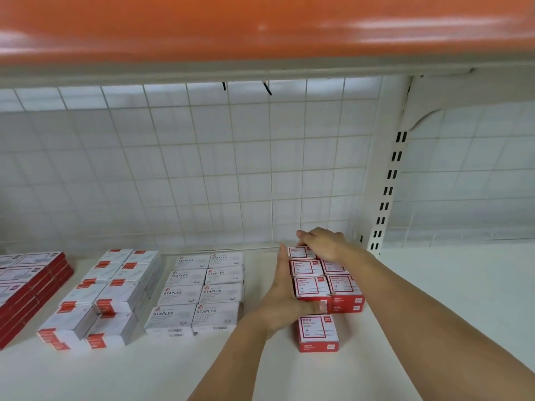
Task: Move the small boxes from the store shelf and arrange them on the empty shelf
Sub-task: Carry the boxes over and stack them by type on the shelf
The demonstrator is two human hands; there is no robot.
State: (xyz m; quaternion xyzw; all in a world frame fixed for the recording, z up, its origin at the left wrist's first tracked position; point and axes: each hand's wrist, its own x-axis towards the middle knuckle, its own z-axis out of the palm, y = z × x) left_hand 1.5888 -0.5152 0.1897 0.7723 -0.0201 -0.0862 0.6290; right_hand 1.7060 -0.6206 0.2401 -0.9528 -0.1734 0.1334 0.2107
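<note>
The red-and-white small boxes (324, 280) sit in two rows near the shelf's (448, 285) back edge, one box (318, 332) apart in front. The left hand (285, 296) presses flat against their left side, fingers straight; the right hand (324, 244) curls over the rear boxes. Staple boxes (199, 290) lie just left.

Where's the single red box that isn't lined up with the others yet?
In the head view, the lone red box sits on the white shelf, right of centre, in front of the red box block, just below the left hand.
</note>
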